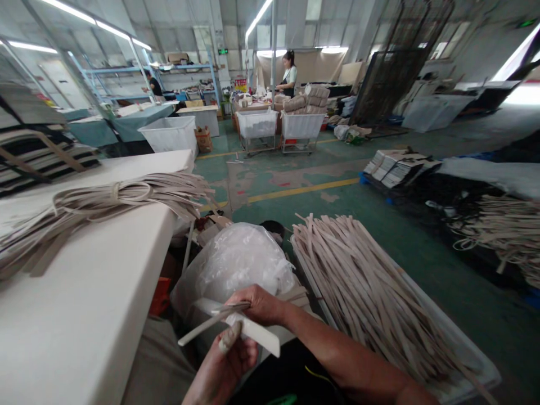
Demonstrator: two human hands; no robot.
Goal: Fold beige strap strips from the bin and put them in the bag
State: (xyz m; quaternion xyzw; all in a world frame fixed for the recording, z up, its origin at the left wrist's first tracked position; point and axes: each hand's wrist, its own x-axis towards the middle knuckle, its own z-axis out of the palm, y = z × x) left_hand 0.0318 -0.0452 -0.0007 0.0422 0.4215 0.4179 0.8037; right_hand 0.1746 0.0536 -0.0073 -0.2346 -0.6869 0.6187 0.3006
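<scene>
My left hand (232, 351) pinches a pale flat strip (262, 336), its thumb lying on top and a light wrap showing around one digit. Just above, my right hand (259, 304) is closed around the bunched end of a narrow beige strip (202, 328), which points out to the left. The two strips cross between the hands, and the right fingertips are partly hidden. Behind the hands bulges a clear plastic bag (247, 256). On the right, a long white bin (422, 287) holds many loose beige strips (358, 275).
A white-topped table (88, 315) at the left carries a tied bundle of strips (113, 194). More strips (506, 230) lie on a dark pile at the far right. White carts (258, 124) and a person (289, 74) are in the background.
</scene>
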